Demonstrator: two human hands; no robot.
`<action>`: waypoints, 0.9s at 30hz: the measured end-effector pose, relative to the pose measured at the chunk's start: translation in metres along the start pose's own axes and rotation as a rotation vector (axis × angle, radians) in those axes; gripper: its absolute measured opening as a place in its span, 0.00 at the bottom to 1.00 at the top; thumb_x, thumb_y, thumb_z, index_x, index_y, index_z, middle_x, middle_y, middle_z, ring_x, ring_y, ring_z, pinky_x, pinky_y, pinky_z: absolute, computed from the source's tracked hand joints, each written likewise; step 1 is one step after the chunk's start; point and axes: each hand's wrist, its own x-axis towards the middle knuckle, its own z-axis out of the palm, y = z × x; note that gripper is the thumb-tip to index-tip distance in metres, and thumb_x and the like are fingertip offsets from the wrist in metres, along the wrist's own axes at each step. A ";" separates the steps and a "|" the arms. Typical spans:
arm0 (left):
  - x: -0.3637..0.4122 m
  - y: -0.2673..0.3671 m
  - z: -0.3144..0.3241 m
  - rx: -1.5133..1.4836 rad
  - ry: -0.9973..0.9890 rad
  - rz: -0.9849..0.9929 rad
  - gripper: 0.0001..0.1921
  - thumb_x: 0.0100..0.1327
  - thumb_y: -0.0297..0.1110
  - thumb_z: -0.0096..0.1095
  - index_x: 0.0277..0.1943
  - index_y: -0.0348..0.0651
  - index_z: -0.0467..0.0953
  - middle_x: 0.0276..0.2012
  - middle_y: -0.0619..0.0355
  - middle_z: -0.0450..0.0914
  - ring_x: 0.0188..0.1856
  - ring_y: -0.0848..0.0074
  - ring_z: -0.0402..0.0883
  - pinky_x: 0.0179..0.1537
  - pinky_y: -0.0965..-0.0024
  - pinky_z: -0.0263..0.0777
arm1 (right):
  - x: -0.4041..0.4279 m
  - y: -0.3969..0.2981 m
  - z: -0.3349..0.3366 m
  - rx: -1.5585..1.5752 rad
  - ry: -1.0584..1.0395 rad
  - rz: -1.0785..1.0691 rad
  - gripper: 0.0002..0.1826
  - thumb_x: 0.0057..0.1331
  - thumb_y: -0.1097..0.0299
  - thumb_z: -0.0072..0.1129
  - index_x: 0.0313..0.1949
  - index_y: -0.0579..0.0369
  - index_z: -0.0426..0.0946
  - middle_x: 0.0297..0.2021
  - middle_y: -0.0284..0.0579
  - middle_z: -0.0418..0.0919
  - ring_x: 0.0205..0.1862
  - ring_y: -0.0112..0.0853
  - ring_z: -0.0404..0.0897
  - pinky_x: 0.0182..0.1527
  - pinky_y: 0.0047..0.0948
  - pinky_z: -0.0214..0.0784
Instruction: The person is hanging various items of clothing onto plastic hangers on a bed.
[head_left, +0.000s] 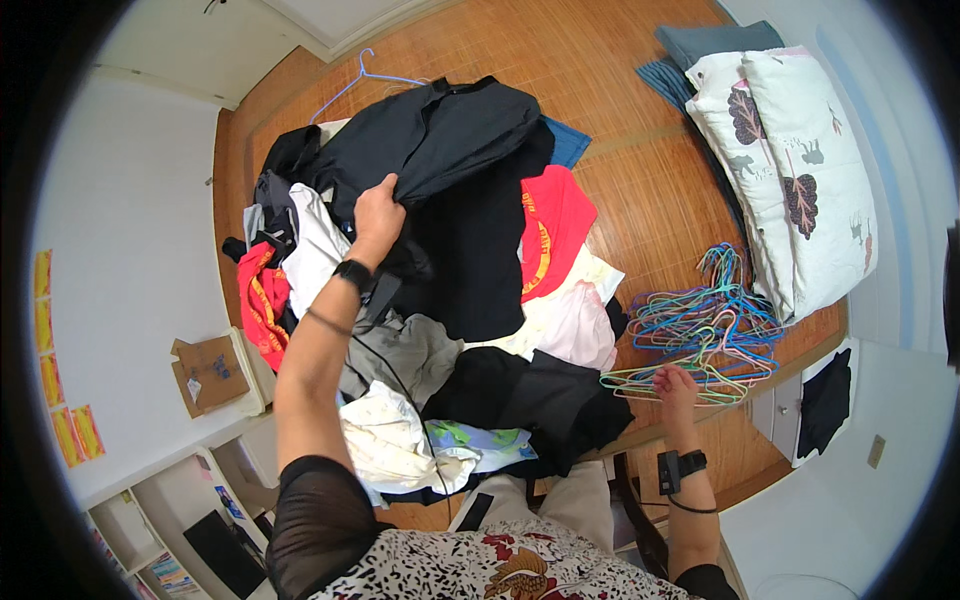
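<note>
My left hand (380, 214) grips the edge of a black garment (457, 135) on top of a pile of clothes. A lilac clothes hanger (363, 75) sticks out beyond that garment. My right hand (675, 384) is over the near edge of a heap of coloured hangers (705, 330); whether it holds one I cannot tell. Red cloth with yellow writing (559, 225), a pale pink garment (581, 330), a white one (311, 236), a grey one (412, 352) and folded black cloth (525, 390) lie around the black garment.
All this lies on a wood-slat surface (622, 202). A folded white quilt with printed trees (810, 172) and a grey-blue pillow (720, 43) are at the far right. A cardboard box (214, 375) and open shelves (165, 510) stand at the left.
</note>
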 end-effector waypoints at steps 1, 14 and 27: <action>-0.010 0.002 -0.030 -0.054 0.027 0.054 0.14 0.45 0.19 0.52 0.38 0.37 0.74 0.30 0.39 0.77 0.36 0.47 0.77 0.38 0.50 0.70 | -0.007 -0.002 0.017 0.002 -0.037 -0.009 0.08 0.67 0.69 0.50 0.43 0.58 0.73 0.33 0.42 0.79 0.32 0.29 0.80 0.32 0.24 0.72; -0.389 -0.049 -0.212 0.382 -1.666 0.134 0.15 0.49 0.25 0.58 0.42 0.34 0.76 0.39 0.43 0.80 0.45 0.52 0.78 0.44 0.57 0.73 | -0.084 0.036 0.140 -0.331 -0.188 -0.066 0.08 0.63 0.68 0.52 0.34 0.59 0.78 0.26 0.39 0.80 0.25 0.23 0.77 0.27 0.20 0.67; -0.328 -0.033 -0.090 0.012 -0.586 0.319 0.18 0.57 0.34 0.60 0.50 0.39 0.73 0.51 0.49 0.70 0.57 0.60 0.66 0.56 0.55 0.60 | -0.063 0.177 0.263 -1.402 -0.173 -0.349 0.19 0.61 0.62 0.49 0.36 0.69 0.77 0.37 0.65 0.79 0.41 0.54 0.79 0.47 0.46 0.69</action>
